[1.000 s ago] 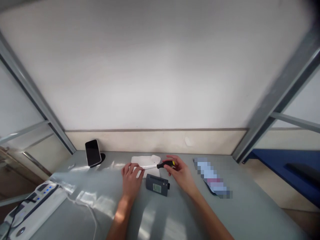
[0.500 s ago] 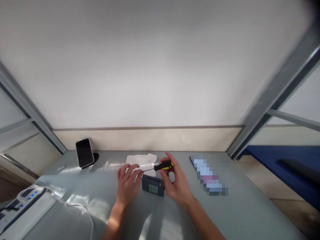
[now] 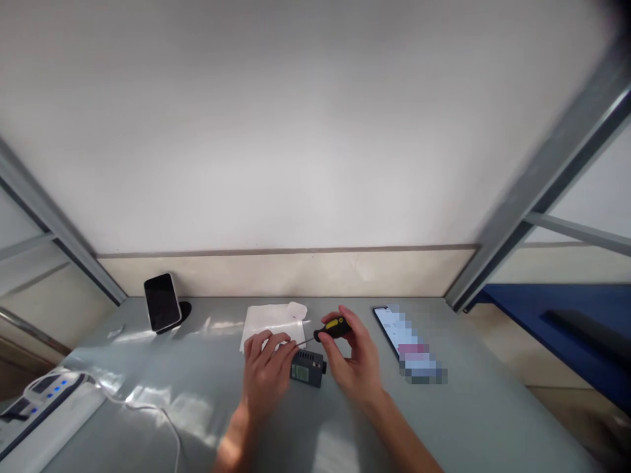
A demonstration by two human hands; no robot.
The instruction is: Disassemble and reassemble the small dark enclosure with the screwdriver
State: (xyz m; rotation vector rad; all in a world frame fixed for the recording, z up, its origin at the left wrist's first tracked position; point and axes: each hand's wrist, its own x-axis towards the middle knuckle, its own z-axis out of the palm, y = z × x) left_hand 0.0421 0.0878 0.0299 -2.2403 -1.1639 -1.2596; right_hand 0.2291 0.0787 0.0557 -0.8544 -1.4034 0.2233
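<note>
My right hand [image 3: 357, 358] is closed around the black and yellow handle of a screwdriver [image 3: 332, 327]. The thin metal shaft points left and slightly down, toward the fingertips of my left hand [image 3: 269, 364]. Those left fingers are bent and drawn together by the shaft's tip, at the upper left corner of a small dark box [image 3: 314, 376]. What they pinch is hidden. The box has vent slots along its top and a pale green label on its front; my left hand covers its left end.
White paper [image 3: 271, 320] lies behind my hands. A smartphone [image 3: 407, 345], partly blurred, rests at the right. On the left are a small device with a black screen [image 3: 162, 303] and a power strip [image 3: 46, 407] with a white cable [image 3: 142, 405].
My left hand has moved right and down, now covering the box's left end. The screwdriver is tilted more, its handle further right. The box has shifted slightly right.
</note>
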